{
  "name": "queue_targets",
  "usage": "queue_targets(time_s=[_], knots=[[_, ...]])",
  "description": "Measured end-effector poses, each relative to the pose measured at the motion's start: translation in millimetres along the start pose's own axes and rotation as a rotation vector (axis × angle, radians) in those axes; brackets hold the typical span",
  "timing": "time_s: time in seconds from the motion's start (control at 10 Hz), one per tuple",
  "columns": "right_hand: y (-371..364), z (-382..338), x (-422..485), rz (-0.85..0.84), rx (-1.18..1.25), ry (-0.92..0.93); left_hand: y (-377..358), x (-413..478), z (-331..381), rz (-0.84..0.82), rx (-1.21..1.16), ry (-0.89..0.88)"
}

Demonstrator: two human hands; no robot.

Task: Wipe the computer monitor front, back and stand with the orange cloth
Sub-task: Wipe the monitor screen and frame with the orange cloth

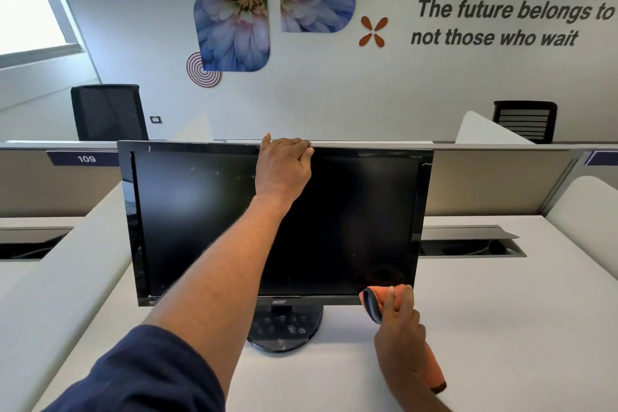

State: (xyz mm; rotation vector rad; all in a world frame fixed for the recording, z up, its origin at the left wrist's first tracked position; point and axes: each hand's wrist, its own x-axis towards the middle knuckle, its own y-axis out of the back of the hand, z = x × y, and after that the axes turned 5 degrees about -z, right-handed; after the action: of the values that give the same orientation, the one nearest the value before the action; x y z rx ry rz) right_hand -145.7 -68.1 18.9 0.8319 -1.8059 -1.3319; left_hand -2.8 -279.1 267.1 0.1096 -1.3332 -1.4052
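**Head view.** A black monitor [351, 211] is shown upright on a white desk [501, 328]. Its dark screen is turned toward the camera, and its round stand [284, 331] is set on the desk beneath the lower bezel. The left arm is extended forward and upward across the screen from the lower left. The upper arm is covered by a navy sleeve [140, 375] and the forearm is bare. The left hand [284, 167] is placed at the middle of the monitor's top edge, with its back toward the camera. Its fingers are curled over that edge in a grip, and the fingertips are hidden behind the casing. The right hand [401, 334] is raised from the lower right, with the fingers bent and pointing toward the screen. The orange cloth [384, 293] is bunched in those fingers and pressed against the lower right corner of the screen, just above the bezel. A dark grey border of the cloth is seen at the left of the hand, and a loose end emerges below the heel of the hand, near the desk. Behind the monitor a low partition [485, 184] is seen, carrying a label [86, 159] marked 109. Beyond it stand a black chair [107, 114] and a wall [334, 87] decorated with flower panels.
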Motion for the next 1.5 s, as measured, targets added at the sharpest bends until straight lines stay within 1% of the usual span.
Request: queue_targets(time_s=[0.2, 0.4, 0.5, 0.6, 0.7, 0.8, 0.9, 1.0, 1.1, 1.2, 1.3, 1.4, 1.5], knots=[[-10.8, 4.2, -2.0, 0.042, -0.017, 0.039, 0.2, 1.3, -1.0, 0.007, 0.008, 0.011], [-27.9, -25.6, -12.0, -0.006, 0.008, 0.172, -2.9, 2.1, 1.5, 0.01, 0.008, 0.005], [-31.8, -25.3, -14.8, -0.008, 0.06, 0.134, -0.7, 1.7, -1.6, 0.015, 0.002, 0.009], [-33.0, -18.3, -6.3, 0.063, 0.2, -0.125, 0.6, 0.9, -2.6, 0.015, 0.001, 0.005], [-23.8, -26.6, -0.2, 0.211, 0.44, -0.325, -0.7, 0.9, -0.9, 0.016, 0.004, -0.002], [-4.0, -43.6, 5.3, 0.266, 0.968, -0.667, -2.0, 1.3, -1.0, 0.025, -0.002, -0.003], [-3.8, -51.9, 27.4, 0.08, 1.567, -1.135, -2.5, 1.3, -3.3, 0.029, 0.002, -0.001], [-9.8, -69.3, 28.1, -0.166, 1.959, -1.163, -3.7, 2.0, -4.1, 0.026, 0.003, 0.006], [-8.0, -97.0, 6.5, -0.396, 2.118, -1.054, -5.9, 3.2, -3.3, 0.028, 0.0, 0.006], [-7.6, -111.2, -5.6, -0.545, 2.152, -1.003, -7.2, 3.7, -3.9, 0.028, 0.001, 0.006], [-6.5, -96.1, 1.8, -0.522, 2.101, -1.002, -4.6, 3.6, -6.4, 0.027, -0.007, 0.01], [-5.3, -56.1, 19.0, -0.288, 2.049, -1.043, -2.6, 2.4, -9.0, 0.037, -0.011, 0.013], [-1.0, -18.1, 32.6, -0.069, 2.066, -1.063, -2.9, 1.7, -6.4, 0.045, -0.019, 0.016]])
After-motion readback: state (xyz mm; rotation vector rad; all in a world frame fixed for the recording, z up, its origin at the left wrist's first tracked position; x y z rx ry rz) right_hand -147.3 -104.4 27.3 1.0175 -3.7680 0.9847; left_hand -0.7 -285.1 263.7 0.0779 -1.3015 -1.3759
